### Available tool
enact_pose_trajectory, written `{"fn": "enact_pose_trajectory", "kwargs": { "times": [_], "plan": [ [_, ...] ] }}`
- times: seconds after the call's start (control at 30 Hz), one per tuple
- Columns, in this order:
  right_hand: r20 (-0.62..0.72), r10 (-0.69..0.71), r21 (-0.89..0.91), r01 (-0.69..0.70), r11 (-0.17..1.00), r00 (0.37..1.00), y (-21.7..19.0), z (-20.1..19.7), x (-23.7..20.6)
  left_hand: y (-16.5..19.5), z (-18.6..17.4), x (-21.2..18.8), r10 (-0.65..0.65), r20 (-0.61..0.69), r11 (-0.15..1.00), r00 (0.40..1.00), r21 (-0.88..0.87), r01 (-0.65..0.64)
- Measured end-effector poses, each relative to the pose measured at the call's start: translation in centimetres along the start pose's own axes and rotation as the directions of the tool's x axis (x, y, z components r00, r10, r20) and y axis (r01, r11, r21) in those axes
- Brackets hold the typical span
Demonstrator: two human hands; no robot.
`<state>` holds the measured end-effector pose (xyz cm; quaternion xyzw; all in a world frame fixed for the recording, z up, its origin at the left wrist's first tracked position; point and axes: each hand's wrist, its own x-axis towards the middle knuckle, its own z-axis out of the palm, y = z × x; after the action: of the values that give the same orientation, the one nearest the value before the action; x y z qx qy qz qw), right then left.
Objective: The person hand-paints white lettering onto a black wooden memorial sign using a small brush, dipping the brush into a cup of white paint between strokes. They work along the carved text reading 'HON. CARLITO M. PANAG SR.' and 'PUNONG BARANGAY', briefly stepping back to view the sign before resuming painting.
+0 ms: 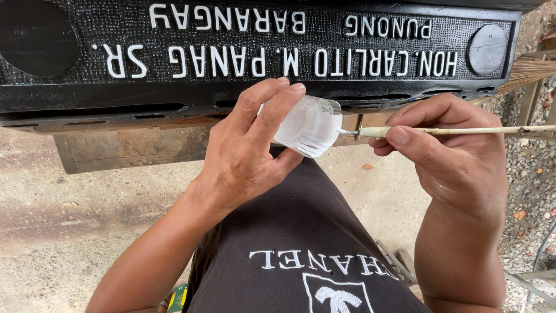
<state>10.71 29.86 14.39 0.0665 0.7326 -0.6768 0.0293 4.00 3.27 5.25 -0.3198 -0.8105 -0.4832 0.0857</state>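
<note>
Standing right next to this and it's a tidy little setup. Left hand (243, 156) has its grip wrapped around a small clear plastic cup (307, 124) of white paint, tipped on its side with the mouth facing right, held up over the lap just below the edge of the sign. Right hand (446, 145) has its grip pinched shut on a thin paintbrush (463, 131), thumb on top, with the white-loaded tip right at the mouth of the cup.

What I'd worry about: that cup is tilted pretty far, so if the grip relaxes or the brush pokes it too hard, I reckon white paint ends up on the black shirt (301, 243) directly underneath. An overloaded brush could also drip on the way up to the black sign (260, 52), and any white blob on that textured black background would show badly next to the raised white lettering.

Other stuff around: the sign rests on a rusty-looking wooden bench (133, 145), gravel (533, 168) lies off to the right, bare concrete floor (69, 226) on the left. There's a broom-like bundle of straw (530, 69) sticking out by the sign's right end, near the back end of the brush handle, so it could snag an elbow swing. Something green and yellow (178, 297) peeks out bottom left, can't tell what it is.
</note>
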Motion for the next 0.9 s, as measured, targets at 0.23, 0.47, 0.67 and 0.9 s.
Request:
{"fn": "enact_pose_trajectory", "kwargs": {
  "times": [0.23,0.47,0.67,0.9],
  "plan": [
    [0.058,-0.001,0.241,-0.013,0.97,0.998,-0.1,-0.3,1.3,-0.2,0.0,0.0,-0.043,-0.02,0.997,0.999,-0.061,0.042],
    [0.01,-0.136,0.25,0.129,0.96,0.991,1.1,1.3,6.9,-3.5,0.3,-0.1,0.146,-0.03,0.973,0.989,-0.175,-0.149],
    [-0.079,-0.176,-0.168,0.16,0.973,0.981,3.8,4.0,13.9,-5.7,0.5,0.1,0.207,-0.007,0.949,0.978,-0.242,-0.203],
    [0.09,-0.255,-0.274,0.27,0.923,0.963,4.1,4.3,17.4,-6.6,0.1,0.4,0.186,0.011,0.941,0.982,-0.291,-0.175]
  ]
}}
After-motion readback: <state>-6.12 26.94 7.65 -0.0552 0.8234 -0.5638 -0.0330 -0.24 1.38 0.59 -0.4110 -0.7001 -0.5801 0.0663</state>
